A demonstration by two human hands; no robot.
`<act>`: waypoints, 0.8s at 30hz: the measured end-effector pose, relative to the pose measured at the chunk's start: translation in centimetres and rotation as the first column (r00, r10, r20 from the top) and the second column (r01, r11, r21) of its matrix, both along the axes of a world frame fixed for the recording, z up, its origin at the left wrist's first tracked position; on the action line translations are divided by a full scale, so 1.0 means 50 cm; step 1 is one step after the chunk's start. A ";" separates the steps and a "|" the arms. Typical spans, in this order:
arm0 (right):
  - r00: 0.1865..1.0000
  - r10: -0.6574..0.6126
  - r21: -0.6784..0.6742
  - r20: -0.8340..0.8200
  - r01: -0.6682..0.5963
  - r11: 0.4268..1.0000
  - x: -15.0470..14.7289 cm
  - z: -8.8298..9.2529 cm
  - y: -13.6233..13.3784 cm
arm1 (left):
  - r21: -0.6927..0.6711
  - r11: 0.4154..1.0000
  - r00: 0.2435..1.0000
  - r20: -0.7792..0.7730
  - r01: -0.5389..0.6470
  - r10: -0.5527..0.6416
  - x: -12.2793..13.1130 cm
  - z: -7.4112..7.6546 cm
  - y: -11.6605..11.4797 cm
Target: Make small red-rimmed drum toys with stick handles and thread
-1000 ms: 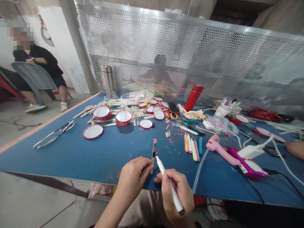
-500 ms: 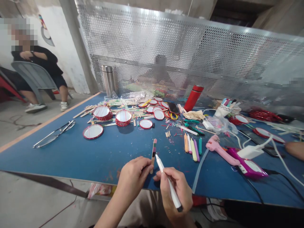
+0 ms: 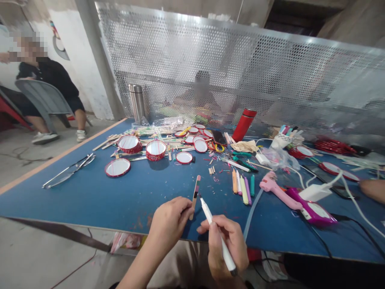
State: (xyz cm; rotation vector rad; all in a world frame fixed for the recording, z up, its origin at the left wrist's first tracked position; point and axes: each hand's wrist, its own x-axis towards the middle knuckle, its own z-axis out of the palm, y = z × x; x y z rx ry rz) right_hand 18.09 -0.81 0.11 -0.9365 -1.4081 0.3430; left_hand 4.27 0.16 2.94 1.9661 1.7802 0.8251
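Observation:
Near the table's front edge my left hand [image 3: 173, 218] pinches the lower end of a craft stick [image 3: 195, 196], which stands tilted with dark, purple and green bands on its upper half. My right hand [image 3: 225, 245] grips a white marker [image 3: 219, 237] like a pen. The marker's tip points up toward the stick, a small gap to its right. Beyond the right hand, several coloured markers [image 3: 245, 188] lie side by side on the blue table [image 3: 135, 204].
Round red-rimmed mirrors [image 3: 118, 167] and heaped sticks lie toward the back. A pink glue gun [image 3: 279, 190] and a purple device [image 3: 319, 212] with cables sit on the right. Metal tongs [image 3: 69, 171] lie left. A red flask [image 3: 244, 125] stands before the perforated metal screen [image 3: 180, 52].
My right hand has drawn the marker slightly right and down, so its tip has come off the stick. The stick leans a little more to the right. A seated person at left has shifted.

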 end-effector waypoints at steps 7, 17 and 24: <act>0.982 0.089 -0.008 -0.165 -0.092 0.996 -0.001 -0.017 0.015 | -0.145 0.987 0.996 -0.058 -0.074 0.066 0.007 0.019 0.029; 0.975 0.200 -0.178 -0.098 -0.215 0.960 0.025 0.019 0.035 | -0.156 0.987 0.986 -0.167 -0.034 0.008 0.004 0.027 0.042; 0.982 0.191 -0.145 0.017 -0.186 0.972 0.019 -0.001 0.034 | -0.136 0.991 0.993 -0.117 -0.004 -0.012 -0.001 0.022 0.039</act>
